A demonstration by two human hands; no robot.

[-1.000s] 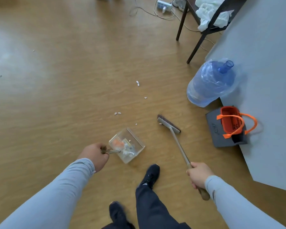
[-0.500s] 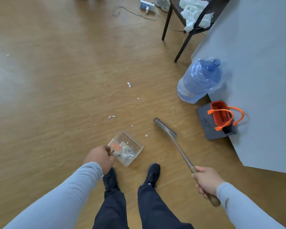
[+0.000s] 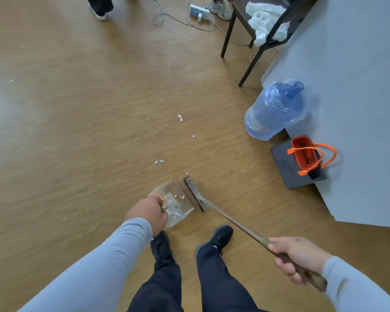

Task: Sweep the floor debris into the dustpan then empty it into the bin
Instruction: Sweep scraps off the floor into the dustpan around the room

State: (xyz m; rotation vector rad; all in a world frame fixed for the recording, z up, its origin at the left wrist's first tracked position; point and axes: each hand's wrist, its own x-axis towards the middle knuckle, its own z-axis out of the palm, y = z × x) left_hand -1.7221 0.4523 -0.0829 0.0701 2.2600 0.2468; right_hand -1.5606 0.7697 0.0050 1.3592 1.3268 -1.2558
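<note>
A clear plastic dustpan point(image 3: 178, 194) lies on the wooden floor just ahead of my feet, with several paper scraps inside. My left hand point(image 3: 149, 213) grips its handle at the near end. My right hand point(image 3: 295, 258) grips the wooden handle of a broom point(image 3: 230, 218). The broom head point(image 3: 195, 193) rests against the dustpan's right edge. White paper scraps lie farther out on the floor: a pair point(image 3: 158, 162), one point(image 3: 193, 136) and a larger one point(image 3: 180, 118). One more scrap point(image 3: 11, 81) sits far left.
An orange basket point(image 3: 305, 153) sits in a dark grey box point(image 3: 288, 174) at the right, next to a blue water jug point(image 3: 275, 111). A grey surface point(image 3: 358, 97) fills the right side. A black-legged table point(image 3: 245, 39), cables and another person's feet are at the top.
The broom head swept left and toward me, from open floor to the dustpan's right edge. A small scrap that lay beside the dustpan is gone from the floor. My left hand kept the dustpan steady.
</note>
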